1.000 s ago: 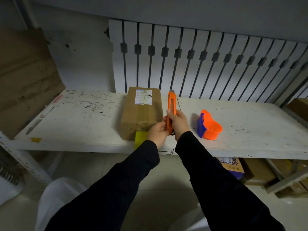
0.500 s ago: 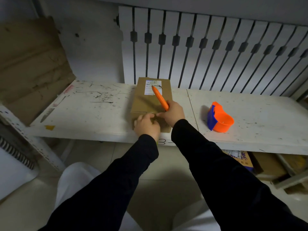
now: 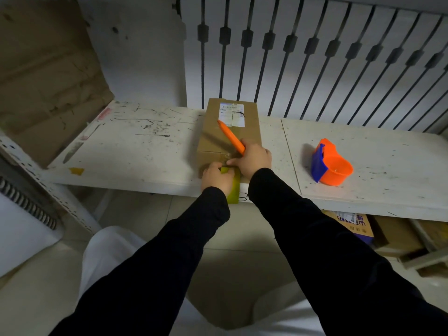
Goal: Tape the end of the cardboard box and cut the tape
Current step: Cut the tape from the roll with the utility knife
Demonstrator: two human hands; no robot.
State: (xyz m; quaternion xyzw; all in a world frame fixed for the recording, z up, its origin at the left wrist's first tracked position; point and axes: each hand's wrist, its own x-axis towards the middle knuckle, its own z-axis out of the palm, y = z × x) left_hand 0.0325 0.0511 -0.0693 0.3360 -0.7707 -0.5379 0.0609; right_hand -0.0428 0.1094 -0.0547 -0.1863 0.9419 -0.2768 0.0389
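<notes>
A brown cardboard box (image 3: 213,139) with a white label lies lengthwise on the white shelf (image 3: 135,154), its near end at the shelf's front edge. My left hand (image 3: 216,177) grips a yellow-green tape roll (image 3: 233,190) against that near end. My right hand (image 3: 252,158) is shut on an orange utility knife (image 3: 231,137), whose body angles up and to the left over the box top. The right hand's fingertips press on the box's near top edge, where shiny tape shows. The knife's blade end is hidden under my hand.
An orange and blue tape dispenser (image 3: 332,166) stands on the shelf to the right of the box. A cardboard sheet (image 3: 43,73) leans at the left. A white slatted panel (image 3: 315,57) backs the shelf. More boxes (image 3: 354,226) lie under the shelf at right.
The knife swung from upright beside the box to slanting over its top. My left hand slid down to the box's near end with the tape roll. The view moved closer.
</notes>
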